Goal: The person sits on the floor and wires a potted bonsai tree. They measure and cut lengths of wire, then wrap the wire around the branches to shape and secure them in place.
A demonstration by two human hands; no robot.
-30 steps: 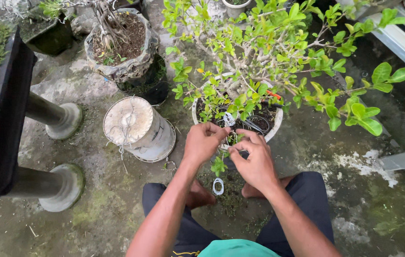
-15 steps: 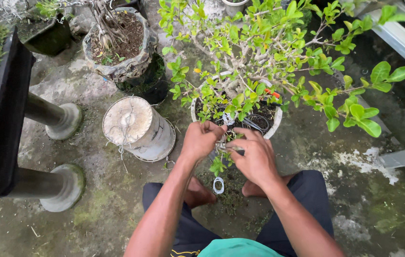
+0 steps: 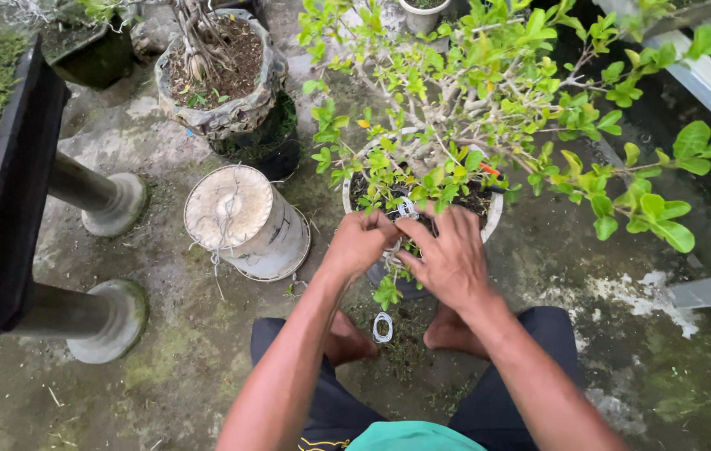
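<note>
At the centre of the frame both hands meet at the near rim of a white pot (image 3: 496,213) holding a small leafy shrub (image 3: 489,92), a bonsai-like plant whose green branches spread across the upper right and hide most of the soil. The left hand (image 3: 361,242) is curled into a loose fist and the right hand (image 3: 449,255) has its fingers pinched; between them runs a thin silvery wire (image 3: 406,209), gripped by both, wound about a low branch. A small coil of wire (image 3: 382,326) lies on the mossy concrete ground (image 3: 188,334) below the hands, between the person's bare feet. Left of centre stands an overturned white bucket (image 3: 247,221). In the upper left sits a rough stone pot (image 3: 213,117) with bare roots, and a dark bench (image 3: 5,184) on round pillars fills the left edge.
</note>
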